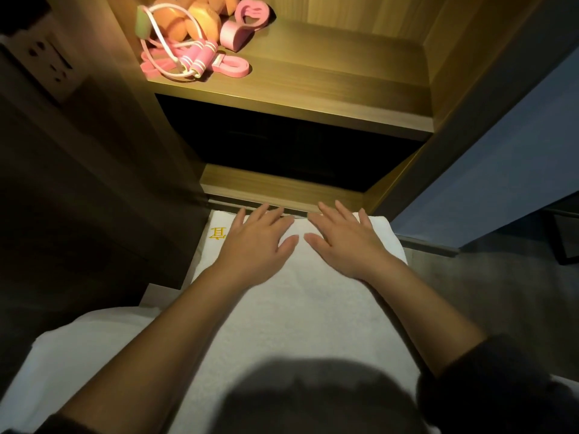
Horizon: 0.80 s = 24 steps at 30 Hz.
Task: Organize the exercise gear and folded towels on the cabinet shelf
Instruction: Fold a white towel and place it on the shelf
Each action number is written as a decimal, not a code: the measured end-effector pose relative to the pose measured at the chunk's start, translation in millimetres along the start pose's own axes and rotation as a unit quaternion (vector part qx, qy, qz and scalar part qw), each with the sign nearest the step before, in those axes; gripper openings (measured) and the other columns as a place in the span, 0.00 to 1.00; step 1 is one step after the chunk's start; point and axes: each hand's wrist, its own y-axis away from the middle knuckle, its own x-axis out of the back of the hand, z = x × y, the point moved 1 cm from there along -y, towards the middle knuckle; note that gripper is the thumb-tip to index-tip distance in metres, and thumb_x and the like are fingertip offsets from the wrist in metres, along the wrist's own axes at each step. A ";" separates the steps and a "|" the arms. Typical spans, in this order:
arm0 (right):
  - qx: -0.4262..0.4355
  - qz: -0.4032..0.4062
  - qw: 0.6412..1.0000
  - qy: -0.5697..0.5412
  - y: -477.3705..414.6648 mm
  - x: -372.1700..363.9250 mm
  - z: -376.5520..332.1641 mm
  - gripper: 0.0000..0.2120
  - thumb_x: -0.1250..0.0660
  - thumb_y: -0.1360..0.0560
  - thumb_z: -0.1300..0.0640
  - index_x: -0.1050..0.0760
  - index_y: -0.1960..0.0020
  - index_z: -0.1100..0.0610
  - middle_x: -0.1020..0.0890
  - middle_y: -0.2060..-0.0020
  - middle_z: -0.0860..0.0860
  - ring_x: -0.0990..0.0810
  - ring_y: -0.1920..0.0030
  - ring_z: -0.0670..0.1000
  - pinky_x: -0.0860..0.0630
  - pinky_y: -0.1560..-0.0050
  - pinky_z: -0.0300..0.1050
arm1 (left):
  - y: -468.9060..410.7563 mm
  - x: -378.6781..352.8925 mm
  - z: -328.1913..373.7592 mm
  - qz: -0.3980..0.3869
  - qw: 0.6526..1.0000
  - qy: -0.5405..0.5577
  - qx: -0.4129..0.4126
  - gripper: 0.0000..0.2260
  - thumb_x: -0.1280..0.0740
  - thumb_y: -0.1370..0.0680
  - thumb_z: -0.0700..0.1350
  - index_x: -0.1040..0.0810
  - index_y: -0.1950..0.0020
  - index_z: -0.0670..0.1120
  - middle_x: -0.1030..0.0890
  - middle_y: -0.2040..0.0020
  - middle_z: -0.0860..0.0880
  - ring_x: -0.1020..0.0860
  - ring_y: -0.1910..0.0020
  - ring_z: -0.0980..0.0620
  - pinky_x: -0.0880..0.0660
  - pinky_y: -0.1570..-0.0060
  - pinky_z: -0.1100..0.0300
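Observation:
A white towel [291, 302] with yellow embroidery at its far left corner lies spread below me, its far edge against the cabinet base. My left hand [253, 242] and my right hand [341, 239] rest flat on it side by side, fingers straight and spread. Up on the lit wooden shelf [329, 76], at its left end, sits a pile of exercise gear: a pink jump rope [191, 62], orange dumbbells [188, 23], a pink resistance band [232, 65] and a pink grip trainer [247, 14].
The right part of the shelf is bare wood. Under it lies a dark compartment [294, 145] above a lower wooden ledge [282, 186]. A wall socket [50, 62] is at the far left, and a blue-grey panel [488, 170] stands at the right.

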 end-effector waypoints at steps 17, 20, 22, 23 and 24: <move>-0.056 0.064 0.996 0.040 95.2 -13.0 5.2 0.33 0.68 0.23 0.34 0.58 0.20 0.44 0.61 0.21 0.46 0.66 0.22 0.52 0.66 0.25 0.61 | 93.6 -15.2 1.0 0.039 0.993 -0.044 0.101 0.35 0.66 0.25 0.66 0.57 0.20 0.54 0.60 0.20 0.51 0.63 0.21 0.49 0.61 0.26 0.43; 0.032 0.053 0.997 0.049 109.2 -20.4 2.5 0.33 0.69 0.24 0.33 0.59 0.21 0.42 0.64 0.23 0.42 0.67 0.23 0.50 0.66 0.24 0.58 | 105.1 -13.7 8.3 0.016 0.997 -0.059 0.045 0.32 0.65 0.23 0.65 0.58 0.20 0.55 0.63 0.20 0.51 0.65 0.22 0.49 0.62 0.25 0.41; 0.026 0.049 0.998 0.026 116.5 -19.6 11.0 0.33 0.68 0.24 0.31 0.61 0.22 0.41 0.66 0.23 0.41 0.67 0.23 0.49 0.65 0.24 0.54 | 112.4 -12.4 11.6 0.002 0.998 -0.064 0.009 0.30 0.61 0.21 0.63 0.58 0.20 0.55 0.63 0.20 0.53 0.67 0.23 0.51 0.61 0.25 0.41; 0.003 0.054 0.999 -0.003 119.0 -19.7 15.7 0.34 0.66 0.25 0.30 0.61 0.22 0.41 0.65 0.23 0.42 0.66 0.22 0.49 0.62 0.25 0.54 | 114.3 -11.3 13.7 -0.001 0.998 -0.059 -0.003 0.28 0.57 0.19 0.62 0.57 0.20 0.56 0.63 0.20 0.53 0.67 0.23 0.51 0.62 0.25 0.41; -0.036 0.054 0.997 -0.052 121.6 -19.0 19.6 0.37 0.61 0.25 0.29 0.61 0.21 0.42 0.63 0.22 0.43 0.63 0.22 0.49 0.57 0.25 0.54 | 114.8 -10.0 17.2 -0.002 0.999 -0.045 -0.012 0.28 0.53 0.18 0.60 0.55 0.20 0.56 0.62 0.20 0.54 0.66 0.22 0.52 0.62 0.25 0.42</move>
